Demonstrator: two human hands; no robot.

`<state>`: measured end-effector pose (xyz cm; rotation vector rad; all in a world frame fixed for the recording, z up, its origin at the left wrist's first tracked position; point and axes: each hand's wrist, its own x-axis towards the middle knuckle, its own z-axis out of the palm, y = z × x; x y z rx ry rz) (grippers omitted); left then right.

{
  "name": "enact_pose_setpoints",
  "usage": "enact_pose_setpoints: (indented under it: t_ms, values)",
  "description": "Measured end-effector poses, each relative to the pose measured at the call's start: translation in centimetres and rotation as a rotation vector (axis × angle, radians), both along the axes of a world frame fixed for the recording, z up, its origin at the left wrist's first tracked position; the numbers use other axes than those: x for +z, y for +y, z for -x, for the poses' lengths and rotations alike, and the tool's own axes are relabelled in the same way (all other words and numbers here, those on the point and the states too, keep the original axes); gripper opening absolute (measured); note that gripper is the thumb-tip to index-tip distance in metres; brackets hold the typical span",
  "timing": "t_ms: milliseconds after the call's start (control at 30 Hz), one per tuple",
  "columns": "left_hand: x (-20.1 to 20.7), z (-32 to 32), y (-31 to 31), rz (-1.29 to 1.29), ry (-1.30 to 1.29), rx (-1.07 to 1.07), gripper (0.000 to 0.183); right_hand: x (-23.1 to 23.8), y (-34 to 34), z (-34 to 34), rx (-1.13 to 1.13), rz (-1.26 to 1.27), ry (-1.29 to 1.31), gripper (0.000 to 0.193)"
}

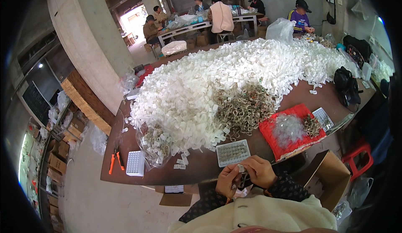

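Observation:
Close to my body, in front of the table's near edge, both hands work together on one small item. My left hand (227, 181) is closed, its fingers pinching the lower part of a thin dark strand that looks like a bracelet. The fingertips of my right hand (259, 172) grip near a small white tag (240, 168) at the strand's upper end. Fingers cover most of the strand. Just beyond my hands lies a white tray (220, 159) holding rows of small pale round pieces. Behind it is a heap of brownish beaded bracelets (245, 107).
A huge heap of white tags (180, 103) covers the brown table (201, 166). Red cloth (270, 136) with transparent bags lies to the right. Orange-handled pliers (116, 161) and a white gridded tray (135, 164) lie left. An open cardboard box (328, 172) stands right. Several people sit farther back.

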<state>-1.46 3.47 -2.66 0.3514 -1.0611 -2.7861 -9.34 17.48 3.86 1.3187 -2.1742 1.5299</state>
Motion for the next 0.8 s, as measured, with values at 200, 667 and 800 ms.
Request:
enact_pose_setpoints:
  t_ms: [200,667,800]
  values:
    - [0.8,-0.7,-0.5,-0.103,-0.119,0.026,0.01,0.1,-0.2,0.1,0.06,-0.068,0.081,0.019]
    - [1.7,-1.4,-1.9,0.052,-0.103,0.003,0.015,1.1,-0.9,-0.3,0.143,-0.156,0.074,0.023]
    - [1.1,-1.7,-1.9,0.025,-0.108,-0.006,0.014,1.2,-1.1,-0.8,0.086,-0.135,0.13,0.021]
